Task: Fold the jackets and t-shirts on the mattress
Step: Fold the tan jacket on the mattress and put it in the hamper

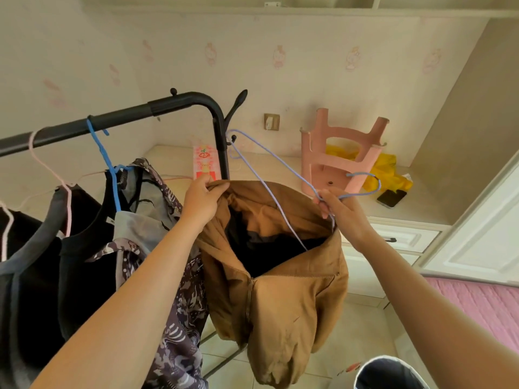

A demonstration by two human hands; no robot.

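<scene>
A brown jacket [283, 299] with a dark lining hangs in front of me, its zip partly done up. My left hand [203, 199] grips its collar at the upper left. My right hand [341, 211] pinches a lilac wire hanger [269, 189] at the jacket's right shoulder; one hanger arm runs down inside the jacket. The hanger's hook sits by the post of a black clothes rack [179, 103]. A patterned grey garment [157, 209] on a blue hanger [104, 155] and dark tops [81, 248] on pink hangers hang on the rack to the left.
A white counter with drawers [404, 237] stands behind, carrying an upturned pink stool [342, 161], a yellow bag [387, 172] and a phone [391, 198]. A pink mattress corner [477, 310] lies at the right. A dark bin [390, 374] sits on the tiled floor below.
</scene>
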